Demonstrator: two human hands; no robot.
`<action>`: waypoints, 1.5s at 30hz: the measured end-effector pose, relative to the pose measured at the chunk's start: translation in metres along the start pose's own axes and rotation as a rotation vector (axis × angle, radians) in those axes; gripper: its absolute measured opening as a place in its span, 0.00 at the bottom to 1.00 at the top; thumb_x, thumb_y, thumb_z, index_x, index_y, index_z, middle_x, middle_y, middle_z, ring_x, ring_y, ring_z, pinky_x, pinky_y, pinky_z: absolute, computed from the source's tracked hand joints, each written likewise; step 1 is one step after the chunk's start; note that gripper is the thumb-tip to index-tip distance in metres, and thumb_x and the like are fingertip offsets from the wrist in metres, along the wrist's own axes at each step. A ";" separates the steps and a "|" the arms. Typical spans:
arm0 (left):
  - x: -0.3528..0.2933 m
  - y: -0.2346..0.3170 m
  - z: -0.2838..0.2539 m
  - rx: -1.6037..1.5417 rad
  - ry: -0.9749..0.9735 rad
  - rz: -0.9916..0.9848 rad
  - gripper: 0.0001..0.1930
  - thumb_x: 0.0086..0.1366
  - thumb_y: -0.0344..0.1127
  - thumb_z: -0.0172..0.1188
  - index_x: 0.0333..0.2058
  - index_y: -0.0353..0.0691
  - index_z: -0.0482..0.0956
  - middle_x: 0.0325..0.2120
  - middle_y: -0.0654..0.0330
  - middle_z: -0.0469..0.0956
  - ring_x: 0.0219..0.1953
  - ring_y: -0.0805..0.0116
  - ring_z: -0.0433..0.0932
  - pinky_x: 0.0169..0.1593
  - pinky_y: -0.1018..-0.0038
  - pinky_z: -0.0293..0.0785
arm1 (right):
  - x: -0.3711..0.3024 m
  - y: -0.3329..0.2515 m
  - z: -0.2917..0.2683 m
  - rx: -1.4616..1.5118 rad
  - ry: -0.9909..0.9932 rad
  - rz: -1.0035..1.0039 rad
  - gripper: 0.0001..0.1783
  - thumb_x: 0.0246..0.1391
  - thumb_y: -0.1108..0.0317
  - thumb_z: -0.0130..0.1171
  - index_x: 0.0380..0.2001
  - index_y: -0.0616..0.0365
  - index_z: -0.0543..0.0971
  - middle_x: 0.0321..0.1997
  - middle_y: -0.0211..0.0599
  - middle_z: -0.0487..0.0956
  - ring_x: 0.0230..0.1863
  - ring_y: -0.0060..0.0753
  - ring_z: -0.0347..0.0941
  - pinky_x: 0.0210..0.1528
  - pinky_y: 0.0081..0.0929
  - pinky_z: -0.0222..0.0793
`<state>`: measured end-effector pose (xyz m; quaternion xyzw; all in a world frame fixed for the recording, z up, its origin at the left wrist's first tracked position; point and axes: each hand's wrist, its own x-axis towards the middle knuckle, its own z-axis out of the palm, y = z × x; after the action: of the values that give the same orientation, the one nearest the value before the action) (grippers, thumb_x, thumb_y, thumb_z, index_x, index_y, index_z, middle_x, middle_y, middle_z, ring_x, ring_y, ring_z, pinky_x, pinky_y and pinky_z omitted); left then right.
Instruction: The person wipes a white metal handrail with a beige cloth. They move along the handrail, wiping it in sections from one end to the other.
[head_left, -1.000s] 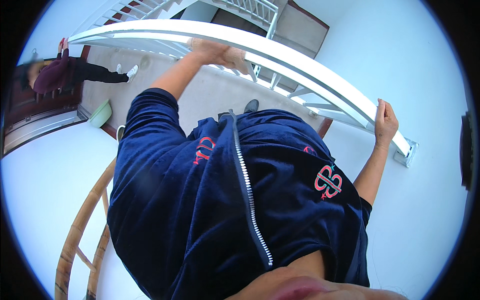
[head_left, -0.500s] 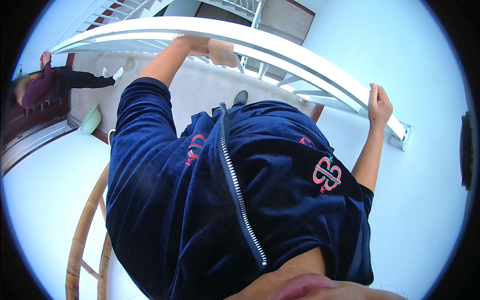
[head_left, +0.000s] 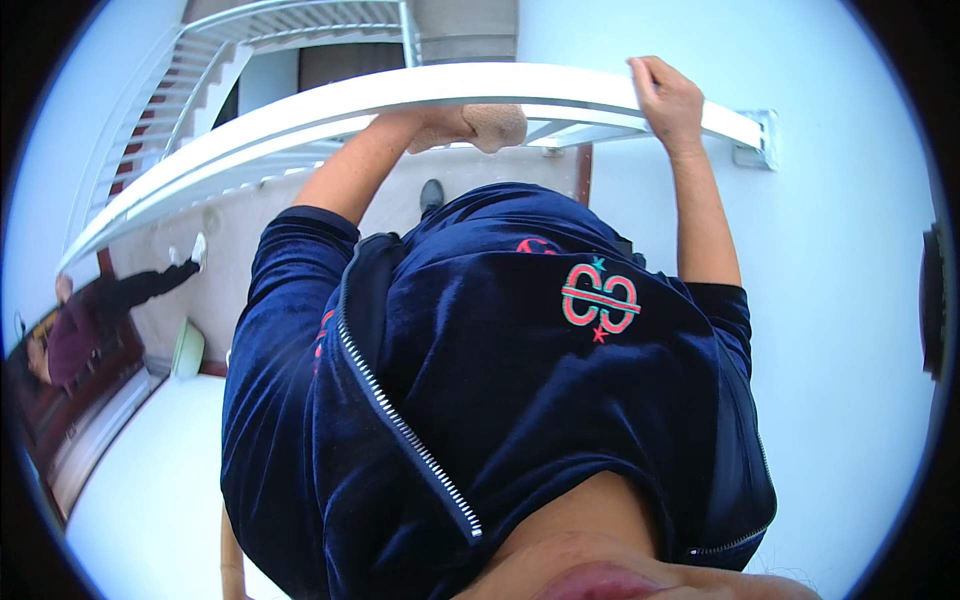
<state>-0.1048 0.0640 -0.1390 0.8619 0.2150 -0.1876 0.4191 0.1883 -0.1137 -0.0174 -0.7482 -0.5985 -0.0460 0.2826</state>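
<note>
A white railing [head_left: 420, 84] curves across the view in front of me. My left hand [head_left: 412, 122] reaches under its top rail, closed on a tan cloth [head_left: 498, 127]. The fingers are partly hidden by the cloth and the rail. To the right, my right hand [head_left: 671, 105] is wrapped over the top rail, a short way from the metal bracket [head_left: 757, 140] that joins the rail to the wall. The cloth bulges out below the rail, between my two hands.
Beyond the railing a staircase with white balusters [head_left: 180, 120] descends. At the far left a person [head_left: 78, 335] in a dark top stands by the rail's far end. A pale green basin [head_left: 188, 348] is near them. A bamboo piece [head_left: 232, 550] shows at lower left.
The view has turned and the railing sits flatter in it. My left hand and the cloth have come closer to my right hand, which still grips the rail.
</note>
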 end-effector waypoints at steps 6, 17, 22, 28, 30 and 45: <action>0.087 0.085 0.030 -0.054 -0.072 -0.073 0.25 0.61 0.53 0.68 0.52 0.46 0.82 0.47 0.55 0.83 0.48 0.57 0.81 0.56 0.61 0.75 | 0.000 0.003 0.001 -0.024 0.008 -0.043 0.12 0.64 0.59 0.56 0.30 0.49 0.85 0.23 0.32 0.83 0.23 0.32 0.79 0.28 0.29 0.74; 0.120 0.167 0.064 0.443 0.591 0.368 0.24 0.59 0.50 0.68 0.51 0.43 0.81 0.46 0.51 0.83 0.48 0.53 0.81 0.55 0.60 0.75 | -0.001 0.005 0.000 0.001 -0.005 -0.029 0.12 0.63 0.58 0.56 0.31 0.48 0.85 0.24 0.33 0.83 0.25 0.34 0.80 0.30 0.30 0.75; 0.119 0.161 0.073 0.309 0.575 0.367 0.26 0.55 0.51 0.70 0.47 0.41 0.82 0.43 0.50 0.83 0.49 0.52 0.81 0.54 0.59 0.75 | 0.002 0.004 0.002 -0.026 0.010 -0.072 0.12 0.62 0.60 0.56 0.30 0.49 0.85 0.23 0.33 0.82 0.24 0.34 0.79 0.29 0.31 0.74; 0.154 0.190 0.069 0.281 0.524 0.449 0.26 0.54 0.51 0.70 0.47 0.41 0.82 0.43 0.50 0.83 0.48 0.52 0.81 0.54 0.60 0.75 | 0.001 0.005 0.001 -0.009 0.007 -0.046 0.11 0.62 0.60 0.57 0.29 0.49 0.84 0.20 0.32 0.80 0.23 0.33 0.78 0.28 0.31 0.73; 0.158 0.197 0.068 0.283 0.512 0.454 0.26 0.54 0.51 0.70 0.47 0.41 0.82 0.43 0.50 0.83 0.48 0.52 0.81 0.54 0.60 0.75 | 0.001 0.006 0.001 -0.007 0.020 -0.051 0.11 0.62 0.60 0.57 0.30 0.48 0.84 0.21 0.31 0.81 0.23 0.32 0.78 0.29 0.30 0.74; 0.074 0.113 0.039 0.452 0.622 0.363 0.27 0.53 0.52 0.71 0.47 0.41 0.82 0.42 0.50 0.82 0.47 0.53 0.81 0.53 0.60 0.76 | -0.005 0.008 -0.003 0.070 -0.036 0.025 0.12 0.66 0.58 0.56 0.38 0.49 0.86 0.29 0.31 0.84 0.27 0.28 0.79 0.33 0.26 0.75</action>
<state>0.0111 -0.0147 -0.1260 0.9716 0.1292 0.1158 0.1609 0.1952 -0.1207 -0.0197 -0.7461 -0.5953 -0.0082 0.2982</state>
